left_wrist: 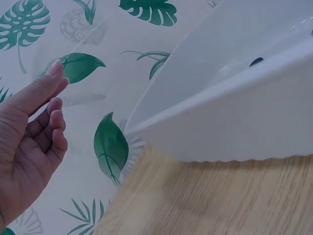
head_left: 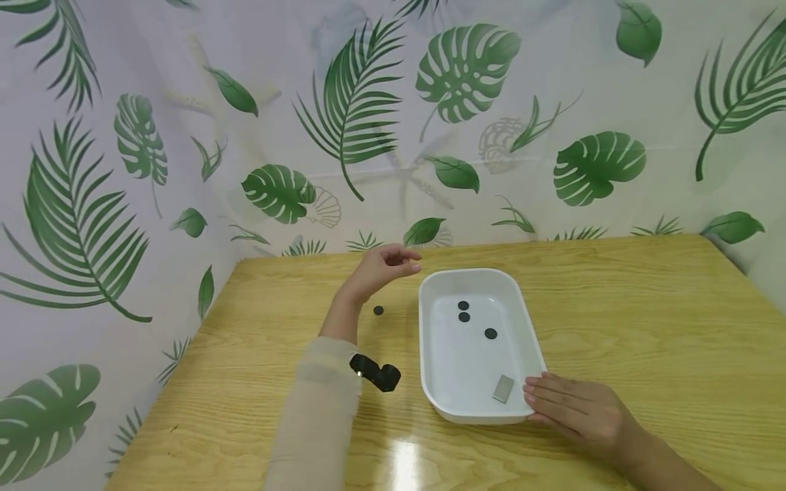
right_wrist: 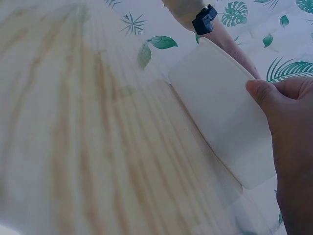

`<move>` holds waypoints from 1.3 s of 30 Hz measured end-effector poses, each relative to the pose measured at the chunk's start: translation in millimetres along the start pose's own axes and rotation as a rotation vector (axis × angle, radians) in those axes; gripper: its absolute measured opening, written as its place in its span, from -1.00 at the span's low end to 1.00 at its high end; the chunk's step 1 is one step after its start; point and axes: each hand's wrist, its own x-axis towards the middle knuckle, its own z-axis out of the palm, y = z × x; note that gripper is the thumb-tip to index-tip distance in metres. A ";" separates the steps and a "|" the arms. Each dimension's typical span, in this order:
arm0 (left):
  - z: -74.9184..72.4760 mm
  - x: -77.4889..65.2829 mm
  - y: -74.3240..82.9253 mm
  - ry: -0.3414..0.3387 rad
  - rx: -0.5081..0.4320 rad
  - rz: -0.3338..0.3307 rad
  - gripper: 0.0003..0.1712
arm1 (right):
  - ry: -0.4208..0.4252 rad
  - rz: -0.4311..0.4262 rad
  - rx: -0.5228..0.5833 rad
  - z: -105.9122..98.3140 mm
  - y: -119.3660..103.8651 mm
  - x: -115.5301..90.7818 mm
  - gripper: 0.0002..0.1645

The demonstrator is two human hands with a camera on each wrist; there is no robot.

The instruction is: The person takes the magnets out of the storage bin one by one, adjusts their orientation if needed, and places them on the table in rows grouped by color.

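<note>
Behind the table hangs a pale cloth printed with green leaves, and the same pattern continues on the left side. The table has a yellowish wood grain, with a bright reflection of light at its near part. On it stands a white tray, rectangular with rounded corners, its longer sides going away from the person. Inside the tray lie three black discs: two are just beside each other in the far half, and the third is a little nearer and more to the right. A grey rectangular block also lies in the tray, near the corner which is closest to the right hand. This hand holds the right wall of the tray; its fingers reach over the rim, and in the right wrist view the thumb is seen pressing at the rim. The left hand is in the air, left of the far end of the tray and apart from it; its fingers are loosely bent, and the thumb is close to the forefinger with a narrow gap. One single disc lies on the table, between the left forearm and the tray. The left arm wears a beige sleeve with a black device at the wrist.
</note>
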 end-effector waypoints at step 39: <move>104.6 36.8 5.1 -0.367 0.048 0.009 -0.69 | -0.072 0.091 0.001 -8.0 5.2 9.4 -0.74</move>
